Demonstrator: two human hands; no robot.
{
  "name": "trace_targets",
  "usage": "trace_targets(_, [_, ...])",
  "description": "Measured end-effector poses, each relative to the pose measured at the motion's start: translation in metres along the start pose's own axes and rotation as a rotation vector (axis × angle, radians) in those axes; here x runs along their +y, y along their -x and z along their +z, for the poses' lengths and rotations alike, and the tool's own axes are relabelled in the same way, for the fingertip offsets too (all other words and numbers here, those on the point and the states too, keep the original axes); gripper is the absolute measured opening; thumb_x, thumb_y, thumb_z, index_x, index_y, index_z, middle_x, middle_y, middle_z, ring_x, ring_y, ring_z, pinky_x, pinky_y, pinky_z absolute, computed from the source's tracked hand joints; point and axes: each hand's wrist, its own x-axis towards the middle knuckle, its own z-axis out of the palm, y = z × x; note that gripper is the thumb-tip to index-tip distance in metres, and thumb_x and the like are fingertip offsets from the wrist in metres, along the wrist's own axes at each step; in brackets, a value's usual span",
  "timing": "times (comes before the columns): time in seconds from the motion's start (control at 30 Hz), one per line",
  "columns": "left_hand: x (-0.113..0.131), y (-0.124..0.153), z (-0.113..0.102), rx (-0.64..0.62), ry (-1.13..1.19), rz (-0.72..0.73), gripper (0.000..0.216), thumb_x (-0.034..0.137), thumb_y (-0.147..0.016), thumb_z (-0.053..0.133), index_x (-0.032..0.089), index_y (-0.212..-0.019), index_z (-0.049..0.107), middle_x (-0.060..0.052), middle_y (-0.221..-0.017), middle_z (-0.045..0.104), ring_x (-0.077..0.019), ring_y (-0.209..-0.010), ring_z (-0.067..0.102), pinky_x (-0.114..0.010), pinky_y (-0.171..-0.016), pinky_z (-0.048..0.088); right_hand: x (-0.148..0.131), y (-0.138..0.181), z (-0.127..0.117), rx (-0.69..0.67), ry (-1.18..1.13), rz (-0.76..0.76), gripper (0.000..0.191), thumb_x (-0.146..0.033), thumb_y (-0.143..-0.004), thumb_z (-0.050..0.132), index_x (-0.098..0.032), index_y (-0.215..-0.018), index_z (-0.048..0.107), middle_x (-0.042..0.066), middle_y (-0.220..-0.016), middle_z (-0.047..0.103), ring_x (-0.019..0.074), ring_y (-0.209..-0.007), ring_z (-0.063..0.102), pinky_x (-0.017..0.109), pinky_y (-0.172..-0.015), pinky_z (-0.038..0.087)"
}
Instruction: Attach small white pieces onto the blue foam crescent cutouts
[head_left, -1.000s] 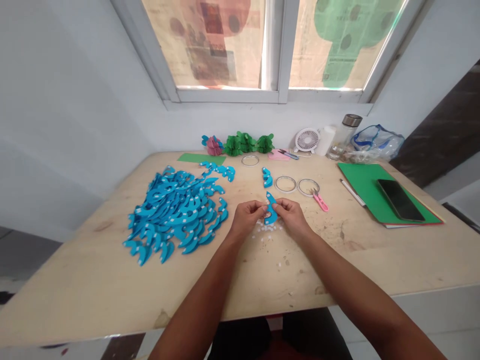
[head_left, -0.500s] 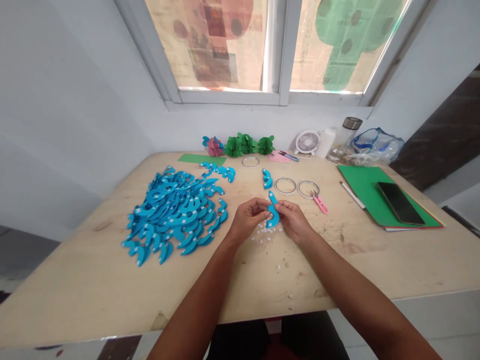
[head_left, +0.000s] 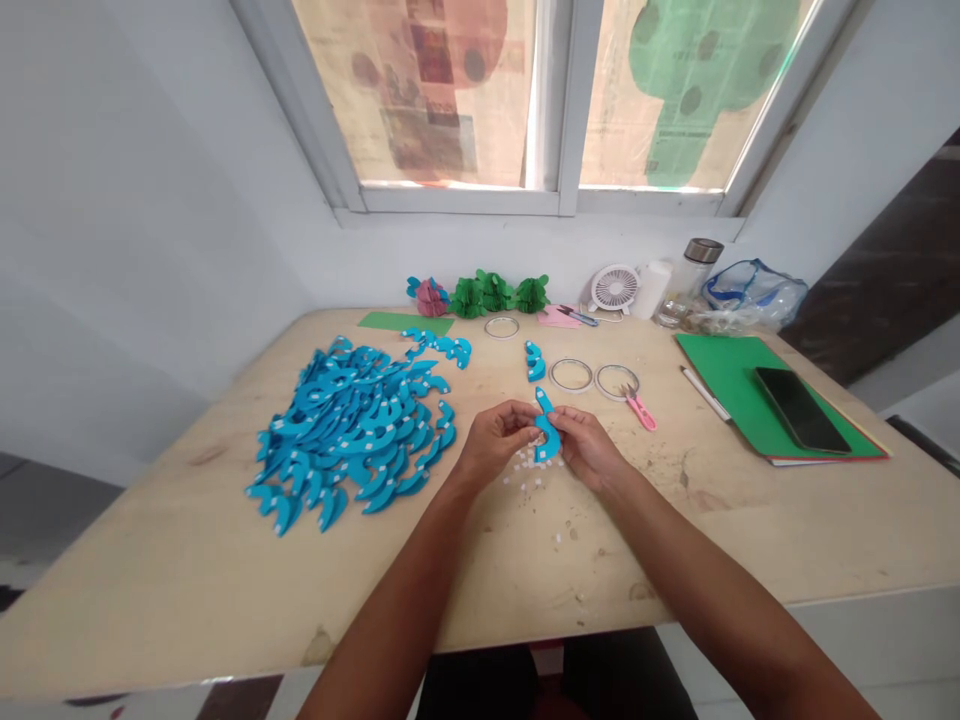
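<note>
A curved blue paper cutout (head_left: pixel 548 440) with small white squares on it is held upright between my two hands. My left hand (head_left: pixel 496 437) pinches its left edge, and the fingers of my right hand (head_left: pixel 583 440) close on its right edge. Small white paper bits (head_left: pixel 531 475) lie scattered on the table just below. Another blue cutout (head_left: pixel 535 362) rests a little beyond my fingertips. To the left spreads a large pile of similar blue cutouts (head_left: pixel 352 420), many bearing white squares.
Tape rolls (head_left: pixel 571 374) and pink thread snips (head_left: pixel 640 408) lie beyond my right hand. On the right, a black phone (head_left: pixel 801 408) rests on green sheets (head_left: pixel 720 360) beside a pen (head_left: pixel 705 393). Paper flowers (head_left: pixel 495 292), a small fan (head_left: pixel 615 289) and a bottle (head_left: pixel 691 280) line the wall.
The view has shifted very slightly. Both hands keep hold of the same blue cutout, with hardly any movement.
</note>
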Motion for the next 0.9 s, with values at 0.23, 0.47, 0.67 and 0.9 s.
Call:
trace_targets(0.23, [-0.0015,-0.0006,-0.0013,-0.006,0.055,-0.087,0.033,0.029,-0.06,0.072,0.014,-0.088,0.062,-0.003,-0.071,0.067,-0.0147,-0.065,0.062,-0.026,-0.062,0.05,0.0026,-0.0034,-0.0019,0.04,0.108,-0.088,0.018,-0.031,-0.062,0.073,-0.016,-0.064,0.063,-0.002,-0.056,0.061,0.0096,-0.051,0.051,0.022,-0.051,0.039])
trace_targets(0.47, [-0.0061,-0.0019,-0.0002,0.057,0.073,-0.189,0.028,0.038,-0.062,0.07,0.012,-0.072,0.062,-0.003,-0.057,0.065,-0.0155,-0.055,0.061,-0.025,-0.051,0.048,0.0069,-0.002,-0.0007,0.033,0.298,-0.185,0.022,-0.038,-0.065,0.068,-0.017,-0.072,0.065,0.0,-0.058,0.061,0.0124,-0.052,0.052,0.025,-0.053,0.04])
trace_targets(0.67, [-0.0033,-0.0017,-0.0008,0.055,0.021,-0.138,0.022,0.033,-0.062,0.07,0.013,-0.067,0.063,-0.003,-0.055,0.065,-0.0133,-0.052,0.059,-0.023,-0.051,0.046,0.004,-0.0014,0.0024,0.094,0.403,-0.255,0.022,-0.039,-0.065,0.066,-0.017,-0.069,0.064,-0.001,-0.057,0.059,0.0118,-0.052,0.05,0.025,-0.052,0.039])
trace_targets(0.9, [-0.0062,0.0001,0.002,-0.029,-0.065,-0.092,0.02,0.032,-0.066,0.066,0.013,-0.064,0.062,-0.002,-0.053,0.063,-0.0119,-0.048,0.056,-0.022,-0.046,0.044,0.0028,-0.0038,0.0002,0.145,0.445,-0.285,0.021,-0.037,-0.065,0.066,-0.017,-0.069,0.064,-0.002,-0.054,0.056,0.0098,-0.049,0.046,0.023,-0.049,0.035])
